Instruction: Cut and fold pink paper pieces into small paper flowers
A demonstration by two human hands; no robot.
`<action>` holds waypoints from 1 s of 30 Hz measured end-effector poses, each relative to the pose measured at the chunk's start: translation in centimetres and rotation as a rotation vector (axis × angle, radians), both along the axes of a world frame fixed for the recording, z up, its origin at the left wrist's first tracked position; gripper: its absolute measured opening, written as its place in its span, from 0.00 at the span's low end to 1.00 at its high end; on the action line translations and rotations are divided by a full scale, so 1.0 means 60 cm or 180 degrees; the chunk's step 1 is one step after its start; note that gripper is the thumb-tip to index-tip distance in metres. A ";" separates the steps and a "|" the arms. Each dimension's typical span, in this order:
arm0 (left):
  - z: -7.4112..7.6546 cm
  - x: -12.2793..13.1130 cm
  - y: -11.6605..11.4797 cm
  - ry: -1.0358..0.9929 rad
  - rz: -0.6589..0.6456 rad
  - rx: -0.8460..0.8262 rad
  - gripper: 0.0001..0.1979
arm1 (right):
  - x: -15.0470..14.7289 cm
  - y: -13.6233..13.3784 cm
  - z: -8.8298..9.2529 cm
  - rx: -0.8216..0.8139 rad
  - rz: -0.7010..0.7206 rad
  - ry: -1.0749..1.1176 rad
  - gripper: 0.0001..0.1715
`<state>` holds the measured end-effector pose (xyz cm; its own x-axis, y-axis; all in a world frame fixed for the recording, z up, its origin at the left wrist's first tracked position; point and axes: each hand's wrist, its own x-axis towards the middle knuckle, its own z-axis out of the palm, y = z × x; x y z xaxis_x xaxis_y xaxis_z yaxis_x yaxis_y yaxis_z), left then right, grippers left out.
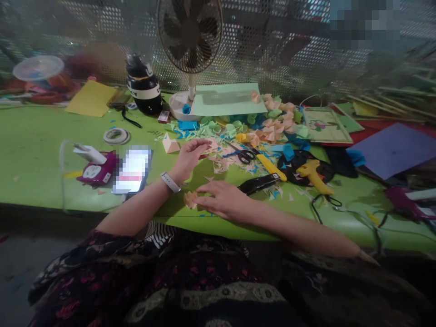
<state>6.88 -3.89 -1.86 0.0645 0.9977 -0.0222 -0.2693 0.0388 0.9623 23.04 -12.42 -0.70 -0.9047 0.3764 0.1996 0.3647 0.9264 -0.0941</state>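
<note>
My left hand (191,156) is over the table by the paper scraps, its fingers bent and drawn together in a pinch. Whatever lies between those fingertips is too small to make out. Close to the table's front edge, my right hand (223,200) has its fingertips on a small peach folded-paper flower (190,200). A folded peach paper piece (170,144) stands left of my left hand. Cut scraps (221,159) in pink, green and blue lie beyond my hands. Among them are black-handled scissors (246,156) and a yellow cutter (271,167). A black glossy strip-like object (259,183) lies beside my right hand.
A phone (132,170), tape roll (116,136) and purple power strip (98,171) are on the left. Behind stand a bottle (145,86) and a fan (190,34). Paper flowers (272,129) are heaped before me. A yellow glue gun (315,176) with a trailing cord lies right.
</note>
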 end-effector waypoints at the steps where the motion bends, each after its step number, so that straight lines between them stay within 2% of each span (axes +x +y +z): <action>1: 0.000 0.000 0.001 -0.0001 0.0012 0.0001 0.04 | -0.005 0.000 -0.006 0.0117 -0.0039 -0.0004 0.16; 4: 0.000 0.000 0.002 -0.0013 0.0033 -0.0002 0.04 | -0.016 0.000 -0.020 0.0377 -0.0152 0.0022 0.14; 7: 0.001 -0.001 0.003 0.0001 0.0031 -0.0008 0.04 | -0.017 0.002 -0.020 0.0430 -0.0164 0.0087 0.12; 10: 0.002 -0.003 0.003 0.0060 0.0019 -0.0009 0.04 | -0.001 0.017 -0.002 0.0284 -0.0320 0.0390 0.09; 13: 0.005 -0.004 0.000 0.0140 -0.0055 0.0106 0.04 | 0.029 0.045 0.023 -0.0005 -0.0775 0.1138 0.07; 17: 0.010 -0.005 -0.011 0.0232 -0.0351 0.0724 0.08 | 0.068 0.082 0.038 -0.0447 -0.1259 0.2150 0.04; 21: 0.017 -0.006 -0.029 0.0348 -0.0519 0.1358 0.07 | 0.089 0.095 0.029 -0.0768 -0.1502 0.2568 0.03; 27: 0.020 -0.005 -0.042 0.0586 -0.0507 0.1716 0.13 | 0.091 0.094 0.023 -0.1004 -0.1487 0.2862 0.06; 30: 0.019 -0.003 -0.039 0.0685 -0.0499 0.1908 0.11 | 0.089 0.098 0.021 -0.1224 -0.1399 0.3174 0.08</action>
